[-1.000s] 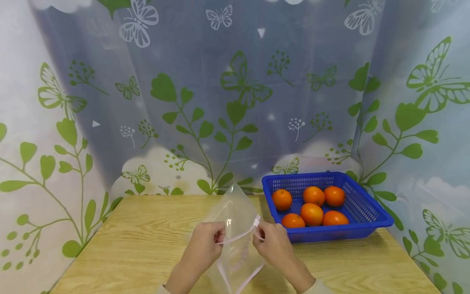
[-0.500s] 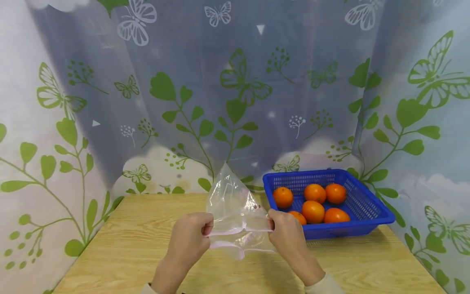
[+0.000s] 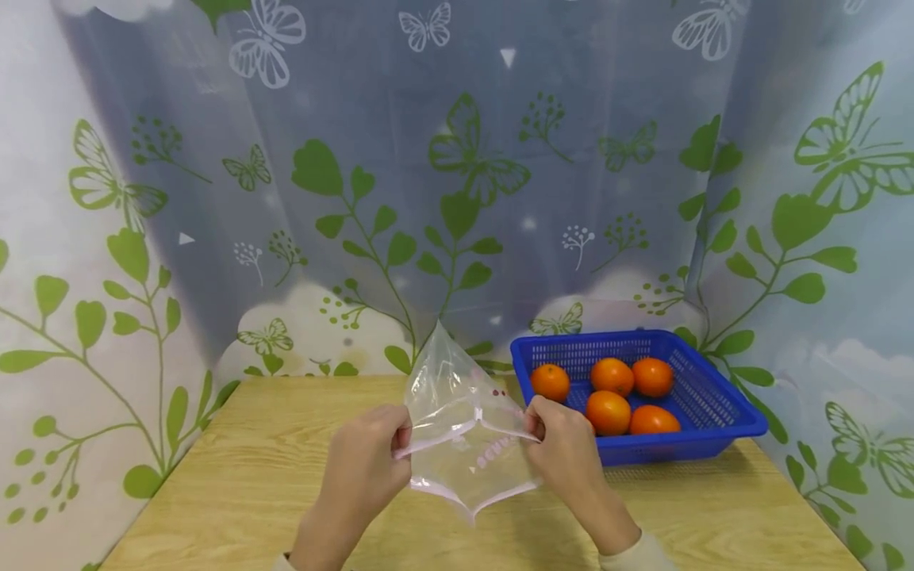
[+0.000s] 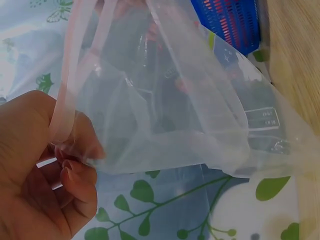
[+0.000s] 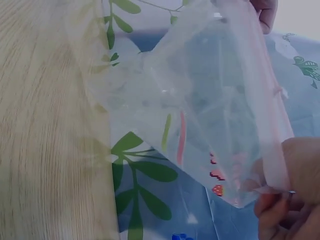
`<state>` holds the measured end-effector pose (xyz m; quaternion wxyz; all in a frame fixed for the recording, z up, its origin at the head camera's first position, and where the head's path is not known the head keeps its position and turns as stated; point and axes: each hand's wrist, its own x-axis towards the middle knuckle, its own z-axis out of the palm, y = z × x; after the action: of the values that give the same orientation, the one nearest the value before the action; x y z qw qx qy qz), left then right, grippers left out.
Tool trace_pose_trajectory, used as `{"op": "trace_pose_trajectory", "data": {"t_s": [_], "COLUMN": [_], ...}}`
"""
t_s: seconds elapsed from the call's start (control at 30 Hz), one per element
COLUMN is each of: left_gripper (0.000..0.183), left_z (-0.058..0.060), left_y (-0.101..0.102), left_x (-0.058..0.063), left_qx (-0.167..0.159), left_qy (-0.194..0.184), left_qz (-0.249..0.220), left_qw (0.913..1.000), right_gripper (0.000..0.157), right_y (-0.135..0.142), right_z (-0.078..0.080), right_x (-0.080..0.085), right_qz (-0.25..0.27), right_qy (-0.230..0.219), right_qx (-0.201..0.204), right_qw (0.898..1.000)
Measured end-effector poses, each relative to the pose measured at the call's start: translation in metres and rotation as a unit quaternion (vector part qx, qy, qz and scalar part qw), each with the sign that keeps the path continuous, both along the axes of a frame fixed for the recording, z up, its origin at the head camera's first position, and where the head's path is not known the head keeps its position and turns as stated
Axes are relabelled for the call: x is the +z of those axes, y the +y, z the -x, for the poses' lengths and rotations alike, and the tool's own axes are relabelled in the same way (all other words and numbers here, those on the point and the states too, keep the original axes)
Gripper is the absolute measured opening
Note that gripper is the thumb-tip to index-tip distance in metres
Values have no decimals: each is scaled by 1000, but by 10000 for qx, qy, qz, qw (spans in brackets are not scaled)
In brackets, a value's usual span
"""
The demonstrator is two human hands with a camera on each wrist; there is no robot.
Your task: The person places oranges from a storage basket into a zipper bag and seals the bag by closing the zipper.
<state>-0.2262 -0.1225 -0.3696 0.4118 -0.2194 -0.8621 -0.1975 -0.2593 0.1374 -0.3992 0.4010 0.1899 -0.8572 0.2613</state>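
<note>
A clear plastic zip bag (image 3: 446,388) with pale pink strips along its mouth hangs between the hands, over the wooden table. Its mouth gapes toward the person, and its far corner points up and away. My left hand (image 3: 364,456) pinches the left side of the mouth between thumb and curled fingers; the left wrist view shows the pink strip (image 4: 67,95) running down into that grip. On the opposite side, my right hand (image 3: 567,452) pinches the bag's edge. Small red printing (image 5: 217,175) shows on the bag in the right wrist view. Nothing is visible inside it.
To the right stands a blue plastic basket (image 3: 714,440) with perforated sides, close behind the right hand. Several orange round fruits (image 3: 608,412) lie in it. The wooden table (image 3: 286,412) ends at a patterned cloth backdrop (image 3: 385,103) with butterflies and leaves.
Both hands have moved apart, drawing the bag's mouth wide, and its far corner has risen. In the last half second the gap between the pink strips has grown. The basket has stayed put.
</note>
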Motion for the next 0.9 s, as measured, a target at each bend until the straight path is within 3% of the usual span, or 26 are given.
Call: {"op": "trace_pose_trajectory", "data": {"t_s": [0.23,0.37,0.47,0.57,0.7,0.9], "left_gripper": [33,29,27,29,29,25], "left_z": [-1,0,0,0,0,1], "left_y": [4,9,13,16,18,15], "left_x": [1,0,-1,-1,-2,-1], "left_qx": [-466,-819,-1031,-1090,-1040,-806], "left_qy": [-163,6,184,379,531,828], "left_qz": [-405,-561,-674,-797,-974,-1088], "left_qw": [9980,9951,9922,9901,9884,9873], "right_gripper": [30,26,28,39,69,82], "right_y": [-4,-9,-13,-17,-22,-25], "right_z": [0,-2,-4,-7,-10,-12], "right_x": [2,1,-2,-5,-9,-12], "right_qz": [367,518,538,401,386,434], "right_qy": [-613,-787,-1162,-1728,-2415,-2617], "right_qx": [649,813,771,574,420,518], "right_qw": [9953,9922,9888,9825,9687,9628]}}
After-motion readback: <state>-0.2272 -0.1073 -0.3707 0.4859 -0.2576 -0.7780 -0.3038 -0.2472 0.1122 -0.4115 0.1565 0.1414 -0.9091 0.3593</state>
